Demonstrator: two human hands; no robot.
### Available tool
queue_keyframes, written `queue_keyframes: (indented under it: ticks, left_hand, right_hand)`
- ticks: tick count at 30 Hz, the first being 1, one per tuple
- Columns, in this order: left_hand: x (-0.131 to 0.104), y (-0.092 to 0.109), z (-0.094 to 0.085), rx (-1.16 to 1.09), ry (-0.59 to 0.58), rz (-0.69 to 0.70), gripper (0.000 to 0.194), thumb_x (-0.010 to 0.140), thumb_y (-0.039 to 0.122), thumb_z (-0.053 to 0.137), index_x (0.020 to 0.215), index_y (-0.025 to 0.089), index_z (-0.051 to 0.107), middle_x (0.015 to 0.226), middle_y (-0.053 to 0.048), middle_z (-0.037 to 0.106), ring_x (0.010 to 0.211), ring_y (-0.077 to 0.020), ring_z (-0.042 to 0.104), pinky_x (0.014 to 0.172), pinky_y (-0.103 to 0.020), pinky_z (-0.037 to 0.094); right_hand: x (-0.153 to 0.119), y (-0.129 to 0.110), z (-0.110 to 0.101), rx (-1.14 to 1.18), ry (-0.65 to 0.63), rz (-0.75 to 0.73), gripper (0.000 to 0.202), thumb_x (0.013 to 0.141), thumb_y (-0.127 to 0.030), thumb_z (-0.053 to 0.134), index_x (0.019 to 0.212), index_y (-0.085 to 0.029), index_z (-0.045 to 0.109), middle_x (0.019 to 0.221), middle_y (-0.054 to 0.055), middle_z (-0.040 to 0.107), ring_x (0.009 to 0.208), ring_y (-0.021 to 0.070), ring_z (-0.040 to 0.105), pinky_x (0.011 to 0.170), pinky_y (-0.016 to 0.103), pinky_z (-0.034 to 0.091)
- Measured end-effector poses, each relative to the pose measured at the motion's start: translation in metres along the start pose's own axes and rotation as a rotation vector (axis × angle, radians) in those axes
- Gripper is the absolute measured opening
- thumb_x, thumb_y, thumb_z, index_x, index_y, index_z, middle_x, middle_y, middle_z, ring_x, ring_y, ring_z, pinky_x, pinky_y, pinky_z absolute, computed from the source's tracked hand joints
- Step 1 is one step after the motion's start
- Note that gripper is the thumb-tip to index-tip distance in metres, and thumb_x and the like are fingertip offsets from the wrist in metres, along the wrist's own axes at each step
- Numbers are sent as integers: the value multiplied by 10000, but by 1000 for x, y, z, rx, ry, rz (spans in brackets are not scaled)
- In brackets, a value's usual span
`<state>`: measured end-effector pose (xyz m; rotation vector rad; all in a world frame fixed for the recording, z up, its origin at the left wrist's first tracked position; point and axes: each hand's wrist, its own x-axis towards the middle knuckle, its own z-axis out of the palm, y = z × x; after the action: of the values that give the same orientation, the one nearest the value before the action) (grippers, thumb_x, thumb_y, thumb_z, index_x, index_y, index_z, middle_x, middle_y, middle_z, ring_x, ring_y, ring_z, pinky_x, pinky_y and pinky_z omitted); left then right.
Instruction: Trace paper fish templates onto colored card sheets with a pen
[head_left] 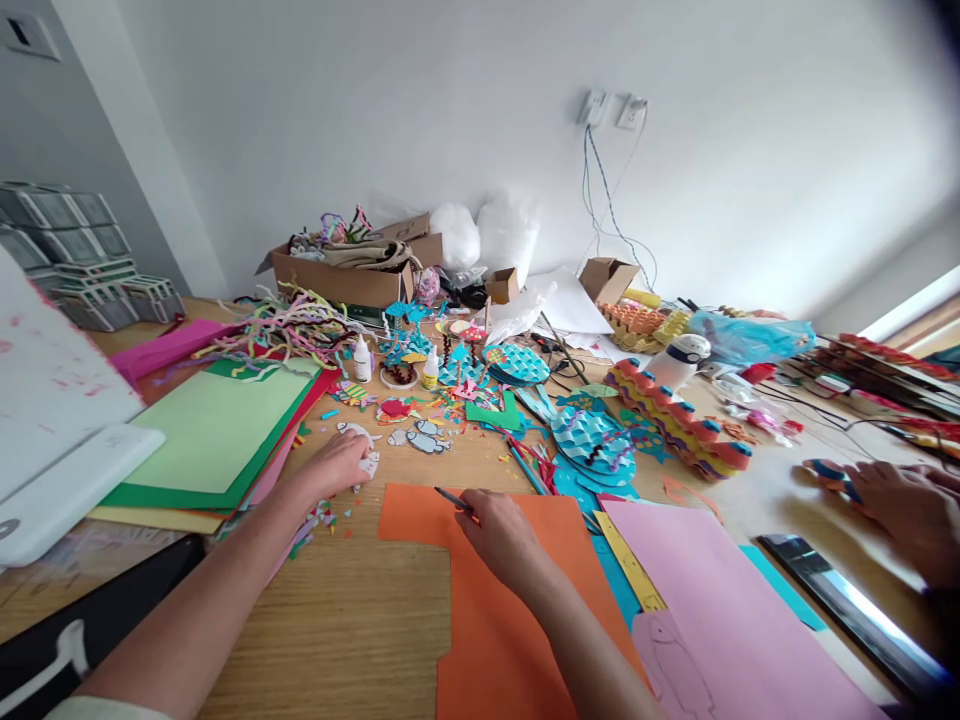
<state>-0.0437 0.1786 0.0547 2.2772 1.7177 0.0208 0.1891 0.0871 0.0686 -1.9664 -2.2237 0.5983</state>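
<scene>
My left hand (339, 465) reaches over the wooden table, its fingers closed at a pale grey paper fish (369, 464). Just beyond the fingertips lies another grey fish cutout (358, 432), partly hidden. Several blue-grey fish cutouts (427, 438) rest to the right of that hand. In my right hand (495, 530) is a dark pencil (452, 499), pointing left above a sheet of orange paper (517, 640). This sheet has a rectangular piece cut out of its left side, and the right hand rests on its upper part.
Green paper sheets (217, 430) are stacked at left beside a white device (82, 490). Glue bottles (362, 360), paper scraps and blue fish crafts (592, 440) fill the middle. Pink paper (720, 590) and a phone (840, 600) lie right, near another person's hands (900, 500).
</scene>
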Motion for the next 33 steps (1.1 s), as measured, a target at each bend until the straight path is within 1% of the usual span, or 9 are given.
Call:
queue_keyframes:
  ticks: [4,8,14,17,21,23,27,30,33]
  left_hand:
    - [0,3,0,3,-15,-7,262,625,88,543,868,184,556,901,-38,615,883,-196,587,705,-236,417]
    - [2,3,0,5,-38,-41,323,635,95,538,947,177,548,872,-39,628,810,-191,609,668,-241,428]
    - [6,1,-3,14,-17,-11,260,599,95,558,839,192,575,979,-74,623,958,-229,573,806,-267,415]
    - [7,1,-3,3,-6,-13,245,591,73,542,807,186,571,976,-93,621,950,-232,570,813,-277,414]
    - [7,1,-1,-41,19,-25,269,575,75,558,815,193,543,955,-79,616,959,-231,556,798,-275,413]
    - [7,-1,2,-79,29,-38,313,563,76,565,850,193,521,924,-67,615,937,-230,560,767,-272,415]
    - [5,-7,4,-199,25,-66,349,568,76,544,883,207,470,749,-3,596,737,-203,581,623,-259,406]
    - [3,-6,0,-345,35,-38,264,630,112,510,859,220,436,682,37,564,646,-167,562,556,-236,386]
    - [-1,5,-4,-529,41,20,136,722,180,452,841,221,400,670,50,548,603,-139,553,527,-224,402]
  right_hand:
    - [-1,0,1,11,4,5,169,814,-167,477,839,-171,644,872,73,682,803,171,603,578,235,277]
    - [-3,-2,1,9,1,13,169,818,-172,478,845,-171,645,876,76,682,811,176,606,571,238,271]
    - [-5,-1,6,-10,-13,27,175,823,-172,466,824,-181,642,855,68,684,774,169,607,546,240,245]
    - [-6,0,8,-13,-15,28,183,824,-166,459,821,-183,641,855,65,686,769,165,607,542,242,237]
    - [-7,2,10,-3,-17,35,180,817,-161,462,810,-182,640,862,61,687,770,159,608,543,243,233]
    - [-8,3,10,8,-16,35,176,816,-163,465,808,-183,640,861,59,686,772,158,607,545,240,235]
    - [-8,4,11,31,3,32,170,810,-158,474,783,-180,640,831,56,684,749,152,600,544,234,243]
    - [-8,3,9,87,27,59,168,802,-148,480,739,-175,634,759,44,673,690,137,586,527,219,262]
    - [-5,-1,6,338,28,130,152,782,-126,478,734,-165,617,690,15,653,540,92,547,490,185,308]
